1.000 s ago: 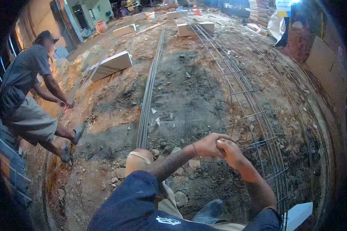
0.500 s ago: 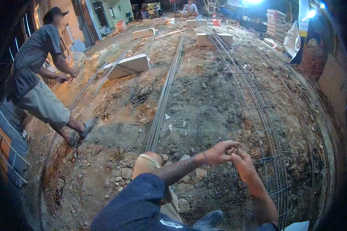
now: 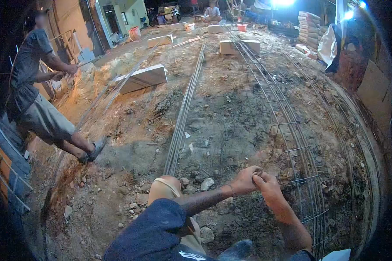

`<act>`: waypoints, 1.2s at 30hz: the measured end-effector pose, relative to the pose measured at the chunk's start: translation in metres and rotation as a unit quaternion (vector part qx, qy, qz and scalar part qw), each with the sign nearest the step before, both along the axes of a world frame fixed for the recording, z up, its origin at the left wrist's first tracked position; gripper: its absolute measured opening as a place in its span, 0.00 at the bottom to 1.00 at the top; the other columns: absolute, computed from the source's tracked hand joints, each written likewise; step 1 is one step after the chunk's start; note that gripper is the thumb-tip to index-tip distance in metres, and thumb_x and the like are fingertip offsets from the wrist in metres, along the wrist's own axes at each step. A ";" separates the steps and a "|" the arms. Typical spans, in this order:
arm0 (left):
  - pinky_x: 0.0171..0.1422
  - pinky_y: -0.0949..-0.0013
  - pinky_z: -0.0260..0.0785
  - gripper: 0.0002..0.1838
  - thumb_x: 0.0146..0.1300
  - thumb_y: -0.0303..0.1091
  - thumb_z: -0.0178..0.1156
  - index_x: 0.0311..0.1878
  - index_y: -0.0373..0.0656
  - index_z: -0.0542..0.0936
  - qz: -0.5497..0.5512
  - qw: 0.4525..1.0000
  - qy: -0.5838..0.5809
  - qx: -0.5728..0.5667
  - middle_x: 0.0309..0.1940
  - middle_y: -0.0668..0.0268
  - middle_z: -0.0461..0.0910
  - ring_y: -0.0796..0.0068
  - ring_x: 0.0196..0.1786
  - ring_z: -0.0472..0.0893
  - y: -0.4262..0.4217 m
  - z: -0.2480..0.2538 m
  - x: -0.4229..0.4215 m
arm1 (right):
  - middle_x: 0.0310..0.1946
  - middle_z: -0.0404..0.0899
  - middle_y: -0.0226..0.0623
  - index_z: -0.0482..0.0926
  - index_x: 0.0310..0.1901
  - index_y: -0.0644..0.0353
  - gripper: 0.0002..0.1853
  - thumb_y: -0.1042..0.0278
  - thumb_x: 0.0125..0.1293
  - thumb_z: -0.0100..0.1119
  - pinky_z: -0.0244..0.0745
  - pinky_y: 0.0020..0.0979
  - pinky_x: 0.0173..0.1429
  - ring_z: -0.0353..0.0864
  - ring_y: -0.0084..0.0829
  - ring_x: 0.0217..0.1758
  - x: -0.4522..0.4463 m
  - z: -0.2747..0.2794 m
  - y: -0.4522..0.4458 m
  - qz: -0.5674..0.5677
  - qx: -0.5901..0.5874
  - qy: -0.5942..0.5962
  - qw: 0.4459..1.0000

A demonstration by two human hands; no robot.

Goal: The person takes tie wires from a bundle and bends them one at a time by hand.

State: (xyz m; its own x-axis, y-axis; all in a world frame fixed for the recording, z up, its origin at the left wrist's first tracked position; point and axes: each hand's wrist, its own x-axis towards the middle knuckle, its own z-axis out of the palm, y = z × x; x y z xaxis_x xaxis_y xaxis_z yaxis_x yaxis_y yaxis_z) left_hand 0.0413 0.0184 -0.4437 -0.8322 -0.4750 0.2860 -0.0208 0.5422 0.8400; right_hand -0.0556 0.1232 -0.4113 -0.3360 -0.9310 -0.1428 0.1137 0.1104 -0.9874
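Observation:
My left hand (image 3: 244, 182) and my right hand (image 3: 269, 187) meet in front of me, fingers pinched together. Whatever they hold is too small or hidden to make out. Just to their right lies a long rebar cage (image 3: 297, 150) with cross ties, running away from me over the ground. A bundle of straight steel rods (image 3: 185, 113) lies on the dirt to the left of my hands, beyond my knee.
A co-worker (image 3: 41, 87) stands at the left, holding a thin rod. Pale blocks (image 3: 143, 79) prop up rods. Farther off are buckets (image 3: 241, 27), a seated person (image 3: 212, 13) and stacked bags (image 3: 309, 28). Stones litter the dirt.
My hands have come closer together and sit slightly lower in view. The co-worker has straightened up, and a thin rod now shows in that person's hands. The view has tilted up since the first frame.

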 end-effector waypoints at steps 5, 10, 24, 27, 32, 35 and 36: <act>0.38 0.61 0.70 0.18 0.49 0.38 0.61 0.40 0.36 0.72 0.042 0.999 0.000 0.021 0.30 0.50 0.78 0.49 0.35 0.78 0.001 0.001 0.000 | 0.28 0.78 0.30 0.77 0.38 0.67 0.12 0.65 0.61 0.58 0.69 0.24 0.37 0.73 0.19 0.31 -0.004 0.012 -0.001 0.016 0.017 0.071 0.997; 0.38 0.54 0.69 0.17 0.50 0.37 0.60 0.40 0.35 0.72 0.042 0.997 -0.052 -0.038 0.30 0.46 0.76 0.43 0.37 0.76 -0.001 0.005 0.002 | 0.29 0.76 0.34 0.77 0.40 0.67 0.19 0.61 0.53 0.66 0.69 0.26 0.37 0.73 0.22 0.32 -0.002 0.014 -0.001 -0.082 0.053 0.252 0.963; 0.36 0.58 0.69 0.18 0.47 0.33 0.60 0.41 0.36 0.74 0.054 0.998 0.007 -0.039 0.30 0.47 0.76 0.45 0.37 0.77 0.001 -0.002 0.005 | 0.36 0.74 0.37 0.78 0.38 0.67 0.12 0.69 0.55 0.62 0.70 0.29 0.43 0.75 0.31 0.38 0.020 0.006 -0.005 -0.153 -0.066 0.329 0.929; 0.37 0.59 0.69 0.18 0.46 0.34 0.61 0.40 0.35 0.74 0.030 0.998 0.026 -0.038 0.31 0.46 0.76 0.46 0.37 0.77 0.007 0.008 0.005 | 0.33 0.72 0.39 0.77 0.38 0.67 0.15 0.62 0.56 0.62 0.69 0.32 0.38 0.74 0.33 0.37 0.020 0.004 -0.008 -0.183 -0.079 0.283 0.938; 0.40 0.52 0.69 0.14 0.52 0.38 0.56 0.35 0.36 0.76 0.019 0.990 -0.135 0.023 0.32 0.45 0.77 0.44 0.38 0.76 0.012 -0.007 0.002 | 0.30 0.76 0.39 0.77 0.40 0.65 0.17 0.58 0.58 0.60 0.69 0.32 0.38 0.74 0.30 0.35 0.017 -0.020 -0.012 -0.172 -0.029 0.234 0.956; 0.40 0.51 0.68 0.13 0.53 0.38 0.55 0.31 0.35 0.76 0.040 0.984 -0.171 -0.014 0.28 0.46 0.77 0.44 0.36 0.76 0.016 0.008 0.010 | 0.28 0.78 0.38 0.77 0.40 0.66 0.17 0.58 0.58 0.61 0.70 0.31 0.37 0.75 0.26 0.32 0.021 -0.013 -0.013 -0.193 -0.018 0.247 0.949; 0.39 0.50 0.68 0.14 0.53 0.39 0.55 0.31 0.35 0.77 0.045 0.987 -0.152 -0.025 0.27 0.46 0.77 0.44 0.35 0.76 0.017 0.009 0.012 | 0.28 0.78 0.38 0.77 0.40 0.66 0.17 0.58 0.58 0.61 0.70 0.31 0.37 0.75 0.26 0.32 0.022 -0.005 -0.012 -0.193 -0.016 0.246 0.950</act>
